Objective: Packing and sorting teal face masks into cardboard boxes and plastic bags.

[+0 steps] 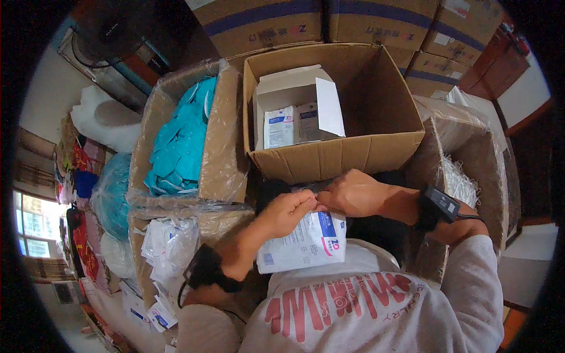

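A white printed plastic packet (303,244) with blue and pink marks rests against my lap. My left hand (288,212) pinches its upper edge, fingers closed. Right beside it, my right hand (350,194) is also closed at the packet's top edge, the two sets of fingertips meeting there. The fingers cover the packet's top, so I cannot see whether it is sealed. Just beyond my hands stands a large open cardboard box (329,156). Inside it, a white carton (282,79) with its flap up holds similar white packets (279,127).
To the left, a plastic-lined box (226,147) holds teal pieces (179,141); nearer is a box of white packaging (170,241). At right, another lined box (435,153) contains white strands (459,182). Stacked cartons (265,29) line the back. A fan (91,50) stands far left.
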`<control>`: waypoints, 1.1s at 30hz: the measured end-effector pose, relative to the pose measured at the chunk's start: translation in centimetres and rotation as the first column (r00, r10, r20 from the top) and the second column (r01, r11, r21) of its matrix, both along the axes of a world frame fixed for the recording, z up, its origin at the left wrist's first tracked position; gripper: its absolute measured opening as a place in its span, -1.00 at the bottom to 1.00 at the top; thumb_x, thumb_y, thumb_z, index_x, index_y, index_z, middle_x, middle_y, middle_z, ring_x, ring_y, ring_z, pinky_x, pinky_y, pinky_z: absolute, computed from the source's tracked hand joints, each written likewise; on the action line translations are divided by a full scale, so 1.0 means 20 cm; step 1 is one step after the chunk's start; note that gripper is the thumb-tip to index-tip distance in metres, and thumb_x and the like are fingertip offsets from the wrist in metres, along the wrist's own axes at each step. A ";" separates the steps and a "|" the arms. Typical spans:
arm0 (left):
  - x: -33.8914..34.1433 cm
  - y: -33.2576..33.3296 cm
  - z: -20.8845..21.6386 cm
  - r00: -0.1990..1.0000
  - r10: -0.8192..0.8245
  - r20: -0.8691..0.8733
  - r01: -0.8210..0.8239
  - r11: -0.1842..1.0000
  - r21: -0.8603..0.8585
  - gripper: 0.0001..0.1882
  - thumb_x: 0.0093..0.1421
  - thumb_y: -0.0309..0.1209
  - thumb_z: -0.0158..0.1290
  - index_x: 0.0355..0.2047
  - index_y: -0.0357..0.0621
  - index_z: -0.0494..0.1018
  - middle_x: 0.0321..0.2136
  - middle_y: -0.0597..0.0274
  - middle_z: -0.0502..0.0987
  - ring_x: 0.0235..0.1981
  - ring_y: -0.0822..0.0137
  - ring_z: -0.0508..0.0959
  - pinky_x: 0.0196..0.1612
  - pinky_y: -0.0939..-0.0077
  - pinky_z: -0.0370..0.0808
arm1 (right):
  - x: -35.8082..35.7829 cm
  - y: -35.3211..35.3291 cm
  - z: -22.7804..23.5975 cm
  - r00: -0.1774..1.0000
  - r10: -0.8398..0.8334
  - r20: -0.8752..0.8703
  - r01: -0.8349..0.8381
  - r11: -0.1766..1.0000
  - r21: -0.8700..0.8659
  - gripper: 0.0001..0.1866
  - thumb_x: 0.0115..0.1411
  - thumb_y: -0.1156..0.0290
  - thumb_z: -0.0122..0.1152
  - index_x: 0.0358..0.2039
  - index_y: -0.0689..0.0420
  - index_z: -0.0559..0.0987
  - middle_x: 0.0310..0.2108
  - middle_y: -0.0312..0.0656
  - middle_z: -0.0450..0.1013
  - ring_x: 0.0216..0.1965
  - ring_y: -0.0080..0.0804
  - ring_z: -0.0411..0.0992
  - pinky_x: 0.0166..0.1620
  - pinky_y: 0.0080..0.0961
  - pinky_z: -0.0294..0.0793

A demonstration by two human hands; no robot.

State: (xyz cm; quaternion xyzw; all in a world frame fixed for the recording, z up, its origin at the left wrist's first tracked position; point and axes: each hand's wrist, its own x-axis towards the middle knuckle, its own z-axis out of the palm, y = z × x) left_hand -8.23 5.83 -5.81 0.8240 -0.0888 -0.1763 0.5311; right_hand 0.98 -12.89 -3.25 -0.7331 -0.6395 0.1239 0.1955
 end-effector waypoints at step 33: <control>0.26 0.16 -0.03 0.619 0.413 0.668 -0.543 0.839 -0.015 -0.82 0.18 -0.40 -0.15 -0.36 -0.24 0.39 -0.49 0.04 0.47 -0.44 0.09 0.49 -0.36 0.40 0.39 | -0.01 -0.24 0.18 0.871 -0.403 -0.281 0.465 0.860 0.209 -0.73 0.09 0.19 0.07 -0.35 0.13 0.47 -0.45 -0.06 0.40 -0.39 -0.10 0.41 -0.33 -0.32 0.40</control>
